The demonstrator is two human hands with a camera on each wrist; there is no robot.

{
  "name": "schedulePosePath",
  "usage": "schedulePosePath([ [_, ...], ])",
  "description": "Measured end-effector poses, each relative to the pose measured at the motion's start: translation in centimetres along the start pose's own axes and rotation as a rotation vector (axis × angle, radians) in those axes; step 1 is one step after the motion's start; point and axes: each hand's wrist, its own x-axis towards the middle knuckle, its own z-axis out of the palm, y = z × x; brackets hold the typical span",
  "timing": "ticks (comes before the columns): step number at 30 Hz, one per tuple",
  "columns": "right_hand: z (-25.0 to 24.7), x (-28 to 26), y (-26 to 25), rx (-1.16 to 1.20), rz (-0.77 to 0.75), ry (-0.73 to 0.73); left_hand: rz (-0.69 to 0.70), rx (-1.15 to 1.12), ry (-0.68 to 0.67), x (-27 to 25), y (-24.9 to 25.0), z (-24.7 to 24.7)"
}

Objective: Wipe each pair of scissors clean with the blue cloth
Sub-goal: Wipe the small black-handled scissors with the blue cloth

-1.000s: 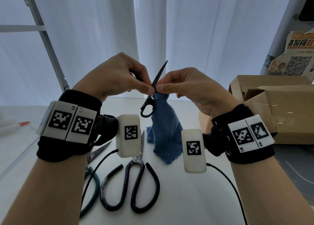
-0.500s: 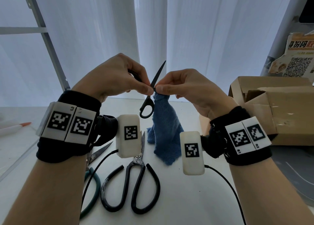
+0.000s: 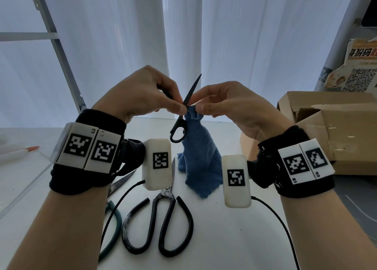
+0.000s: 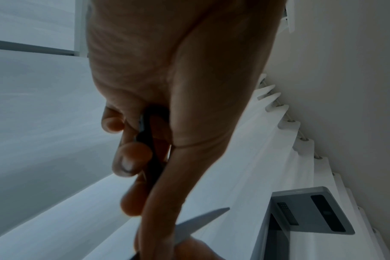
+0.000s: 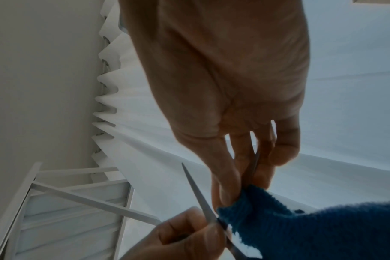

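Note:
My left hand (image 3: 179,106) pinches a small pair of black scissors (image 3: 179,126) near the pivot, held up over the table. One blade (image 3: 193,88) points up and away, and a handle loop hangs below. My right hand (image 3: 199,107) pinches the top of the blue cloth (image 3: 195,157) right beside the pivot. The cloth hangs down to the table. In the right wrist view the free blade (image 5: 198,193) stands left of the cloth (image 5: 301,225), and a second thin blade shows between my right fingers (image 5: 269,158).
Large black-handled scissors (image 3: 163,218) lie on the white table below my wrists. Green-handled scissors (image 3: 114,218) lie to their left, partly under my left arm. An open cardboard box (image 3: 336,126) stands at the right. A clear tray edge (image 3: 24,177) and a pen (image 3: 20,151) are at the left.
Hardly anything differs: both hands keep the same hold on the scissors and the cloth, with only a slight shift.

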Motion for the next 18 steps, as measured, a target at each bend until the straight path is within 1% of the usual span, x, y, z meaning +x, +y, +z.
schedulePosePath([
  [3,0.4,0.2,0.2,-0.003,-0.010,0.045,-0.007,0.006,0.003,0.1,0.2,0.3],
  [8,-0.1,0.1,0.2,0.001,0.017,0.048,-0.023,0.006,0.008,0.1,0.0,0.1],
  [15,-0.4,0.4,0.8,0.103,-0.018,0.301,-0.062,-0.008,0.083,-0.1,-0.3,-0.7],
  [18,-0.8,0.7,1.3,0.150,-0.008,0.405,-0.085,-0.014,0.106,-0.2,-0.6,-1.4],
])
